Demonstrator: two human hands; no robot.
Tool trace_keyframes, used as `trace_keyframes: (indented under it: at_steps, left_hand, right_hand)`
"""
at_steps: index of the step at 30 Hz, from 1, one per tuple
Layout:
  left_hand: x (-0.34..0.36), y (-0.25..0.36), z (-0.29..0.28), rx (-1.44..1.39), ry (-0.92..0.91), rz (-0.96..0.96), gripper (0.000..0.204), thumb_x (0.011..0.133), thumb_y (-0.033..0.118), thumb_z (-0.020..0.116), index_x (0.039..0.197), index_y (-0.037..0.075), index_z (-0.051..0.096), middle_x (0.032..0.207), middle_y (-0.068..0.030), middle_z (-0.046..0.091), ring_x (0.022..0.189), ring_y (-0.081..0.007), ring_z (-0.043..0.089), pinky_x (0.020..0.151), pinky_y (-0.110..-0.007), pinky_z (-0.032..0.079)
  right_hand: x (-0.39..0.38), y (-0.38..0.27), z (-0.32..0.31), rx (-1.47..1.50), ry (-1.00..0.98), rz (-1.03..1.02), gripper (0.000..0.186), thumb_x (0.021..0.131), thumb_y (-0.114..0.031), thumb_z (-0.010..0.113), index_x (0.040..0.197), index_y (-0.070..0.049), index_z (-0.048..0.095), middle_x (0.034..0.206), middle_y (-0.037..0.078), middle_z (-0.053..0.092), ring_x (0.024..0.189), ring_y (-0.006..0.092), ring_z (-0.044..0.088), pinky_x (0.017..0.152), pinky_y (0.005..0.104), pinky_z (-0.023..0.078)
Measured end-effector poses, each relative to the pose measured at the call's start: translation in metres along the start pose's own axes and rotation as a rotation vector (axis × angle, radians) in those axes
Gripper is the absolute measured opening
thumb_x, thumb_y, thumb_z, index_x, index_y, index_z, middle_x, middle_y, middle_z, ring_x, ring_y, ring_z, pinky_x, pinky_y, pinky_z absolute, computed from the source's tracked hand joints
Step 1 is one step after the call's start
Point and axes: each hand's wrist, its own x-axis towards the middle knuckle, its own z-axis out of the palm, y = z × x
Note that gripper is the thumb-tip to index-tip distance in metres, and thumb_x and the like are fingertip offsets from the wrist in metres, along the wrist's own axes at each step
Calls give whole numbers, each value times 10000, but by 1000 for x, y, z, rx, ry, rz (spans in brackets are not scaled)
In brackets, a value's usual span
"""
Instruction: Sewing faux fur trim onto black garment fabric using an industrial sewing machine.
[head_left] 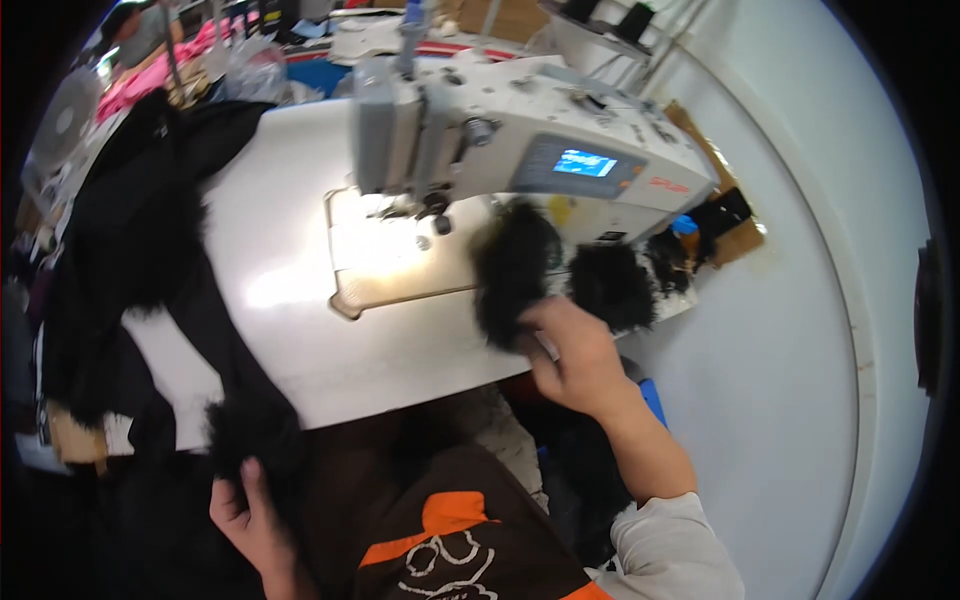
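Above and to the left of the left hand (255, 520), a black garment (140, 230) with shaggy edges spreads over the white surface (330, 385) and droops past its near edge. One strip of it runs down toward the person and ends in a fuzzy tuft (232, 430) right at the left hand's fingertips. Thumb and forefinger touch that tuft with a small gap showing between them; whether they truly pinch it, I cannot tell.

Ahead of the hands, and between them, lies a pale bed plate (385, 290), lit by the lamp of the sewing machine (540, 105), whose needle end stands well beyond both hands. Further right, the right hand (580, 360) holds a fluffy black piece (510, 265) by its near end, thumb and fingers closed on it, though motion blurs the outline. The piece lies up and to the left of that hand, its long axis pointing mostly away from the person, just right of the bed plate; the right hand is plainly the nearer one. Just beyond the right hand, to its upper right, sits a second fluffy clump (610, 290), untouched.
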Motion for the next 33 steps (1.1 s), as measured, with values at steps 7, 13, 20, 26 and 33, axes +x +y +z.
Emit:
trace_keyframes:
  at_steps: [7,13,20,26,33]
  left_hand:
    - [5,3,-3,56,30,15,164,1066,86,686,922,9,676,827,77,610,762,-2,467,683,-183,370]
    - [1,-10,-17,54,-48,36,141,1082,135,681,1094,3,732,1029,15,734,903,-30,612,822,-199,474]
    - [4,3,-8,25,12,15,126,1079,131,684,1036,13,696,911,66,639,807,-5,508,718,-186,381]
    - [6,6,-13,30,34,-5,150,1081,138,681,974,34,665,804,116,543,710,24,386,622,-176,280]
    - [7,7,-12,-30,20,-33,169,1105,185,649,1078,23,689,929,75,631,830,-5,492,750,-197,372]
  right_hand:
    - [12,11,25,35,-275,-85,344,837,4,738,1166,-92,753,1314,94,721,1333,395,555,1121,514,435]
    - [32,-28,44,217,-217,221,191,919,-122,803,1095,-50,782,974,108,739,812,302,684,760,397,561]
    - [45,-61,112,84,-161,-52,269,851,-9,744,1116,-50,729,1050,115,666,951,332,653,788,421,555]
    - [39,-52,81,186,-292,-77,307,841,-27,768,1145,-41,727,1096,121,671,990,349,621,850,449,517]
    - [64,-83,129,-109,-57,19,311,915,-310,825,889,-65,634,751,97,658,727,325,645,730,457,474]
